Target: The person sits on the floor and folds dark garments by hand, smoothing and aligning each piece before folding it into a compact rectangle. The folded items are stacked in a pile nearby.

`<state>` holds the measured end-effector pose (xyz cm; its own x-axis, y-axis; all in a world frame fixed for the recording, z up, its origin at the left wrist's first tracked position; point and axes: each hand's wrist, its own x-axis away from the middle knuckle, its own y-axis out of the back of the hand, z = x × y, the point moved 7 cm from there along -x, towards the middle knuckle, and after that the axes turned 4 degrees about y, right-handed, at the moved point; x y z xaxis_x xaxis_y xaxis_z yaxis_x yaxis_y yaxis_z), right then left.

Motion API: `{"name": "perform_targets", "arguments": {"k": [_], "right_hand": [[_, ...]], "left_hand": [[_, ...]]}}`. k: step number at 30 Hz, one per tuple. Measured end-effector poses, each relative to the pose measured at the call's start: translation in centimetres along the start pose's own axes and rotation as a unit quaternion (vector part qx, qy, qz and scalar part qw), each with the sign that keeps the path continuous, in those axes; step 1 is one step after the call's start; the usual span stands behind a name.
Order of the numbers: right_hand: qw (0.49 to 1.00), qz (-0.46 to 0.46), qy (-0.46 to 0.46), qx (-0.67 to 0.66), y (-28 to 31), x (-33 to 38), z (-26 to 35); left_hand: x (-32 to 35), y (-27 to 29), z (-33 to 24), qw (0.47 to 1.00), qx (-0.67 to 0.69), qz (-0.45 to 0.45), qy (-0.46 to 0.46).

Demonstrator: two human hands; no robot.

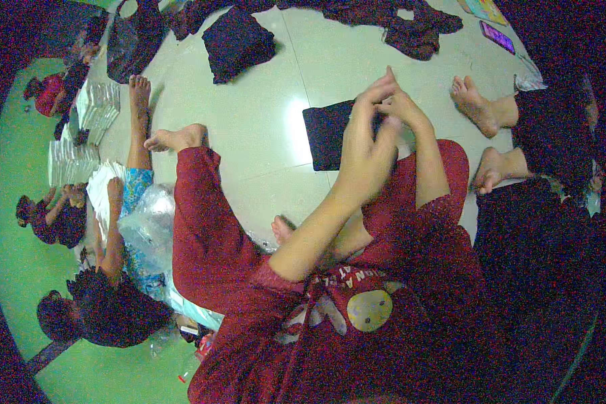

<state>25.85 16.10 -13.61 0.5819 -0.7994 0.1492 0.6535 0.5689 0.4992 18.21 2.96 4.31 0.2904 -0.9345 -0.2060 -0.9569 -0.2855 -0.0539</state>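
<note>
Left hand: I see my left hand (365,145) raised in front of me, fingers bent and pressed against the other hand; whether it grips anything I cannot tell.
Right hand: my right hand (398,106) meets the left at the fingertips, fingers pointing up and left; I cannot tell whether anything is pinched between them.
Black cloth: a flat, folded black cloth (326,133) lies on the floor just past my hands, its right part hidden behind them. From this view I cannot tell whether either hand touches it.
Floor: pale glossy tile (262,128) with a bright glare spot just left of the cloth.
My legs: red trousers (202,222), knees spread to either side, one bare foot (281,230) tucked in below my left forearm.
Black bundle: a second folded dark bundle (238,42) sits farther out, well apart from my hands.
Dark heap: loose dark garments (417,30) lie along the far edge, with a phone (497,36) to their right.
Person at right: dressed in black, two bare feet (475,102) on the tile near my right hand.
Person at left: seated with legs stretched out, clear plastic bags (148,225) at their lap, white stacks (97,108) beside them.
</note>
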Motion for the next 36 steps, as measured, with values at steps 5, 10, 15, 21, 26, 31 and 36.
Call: {"name": "perform_targets", "arguments": {"k": [5,10,15,21,26,31,36], "right_hand": [[0.999,-0.040,-0.011,-0.036,1.3,0.1,-0.6],[0.998,-0.060,-0.012,-0.032,1.5,0.2,-1.4],[1.000,-0.016,0.001,0.015,0.4,-0.3,-1.4],[0.995,0.056,-0.040,0.072,-1.3,-0.3,-2.2],[0.993,0.073,-0.026,0.088,-2.2,0.2,-2.0],[0.993,0.087,-0.068,0.039,-3.1,0.6,-1.9],[0.986,0.114,-0.024,0.117,-4.0,0.0,-1.5]], "left_hand": [[3.9,-1.1,14.7,0.889,-0.457,-0.001,0.040],[6.7,1.3,17.9,0.803,-0.560,0.194,-0.054],[6.1,12.6,16.3,0.845,-0.474,0.248,0.018],[7.1,22.3,13.2,0.866,-0.488,-0.112,0.019],[7.2,26.8,15.1,0.768,-0.597,-0.168,0.158],[8.3,28.4,19.0,0.844,-0.365,-0.060,0.389],[6.8,25.1,15.3,0.936,-0.071,-0.137,0.315]]}}
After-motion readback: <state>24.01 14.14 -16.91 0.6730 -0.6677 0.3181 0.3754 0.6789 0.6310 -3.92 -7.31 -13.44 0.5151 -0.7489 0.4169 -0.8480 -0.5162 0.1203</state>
